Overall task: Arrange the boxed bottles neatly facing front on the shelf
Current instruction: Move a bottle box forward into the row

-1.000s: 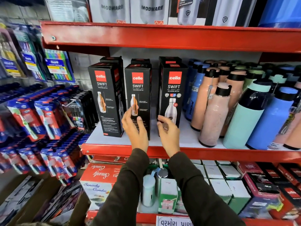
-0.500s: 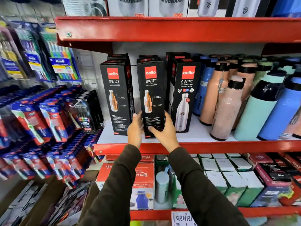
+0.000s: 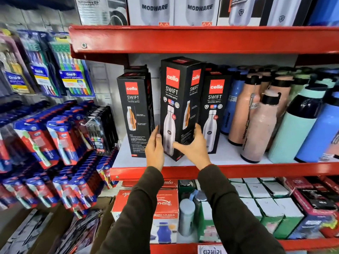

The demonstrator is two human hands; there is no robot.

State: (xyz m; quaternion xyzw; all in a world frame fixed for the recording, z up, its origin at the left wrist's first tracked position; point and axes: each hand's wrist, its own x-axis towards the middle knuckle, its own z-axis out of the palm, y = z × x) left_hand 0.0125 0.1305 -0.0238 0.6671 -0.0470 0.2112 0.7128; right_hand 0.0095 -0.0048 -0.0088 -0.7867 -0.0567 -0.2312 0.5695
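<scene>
**Between both hands: the middle box is coming round to face front**

Between the two hands, the middle boxed bottle (image 3: 178,107) is being lifted and turned, one corner pointing outward so that two printed faces are showing at once. The left hand (image 3: 155,148) is pressing flat against the box's left lower edge, while the right hand (image 3: 193,146) is wrapping its lower right side, thumb across the front; both are grasping that one box and nothing else. The box is sitting higher and nearer than its neighbours, apparently tilted, with its base seeming to hover just above the white shelf board (image 3: 229,158).

Doing this step well probably means finishing the twist until the face with the silver bottle picture is looking squarely outward, then lowering the box flat into the gap, with its front edge level with the boxes on either side. Keeping the grip low is steadying a tall, narrow carton that could topple against its neighbours.

Counting the front row: three black boxes are standing there, namely the left box (image 3: 134,114) just beyond the left hand, the held one, and the right box (image 3: 213,114) just past the right hand. More boxes are standing behind, but how many cannot be told. Loose bottles (image 3: 260,123) are crowding further right; their number is unclear.
</scene>
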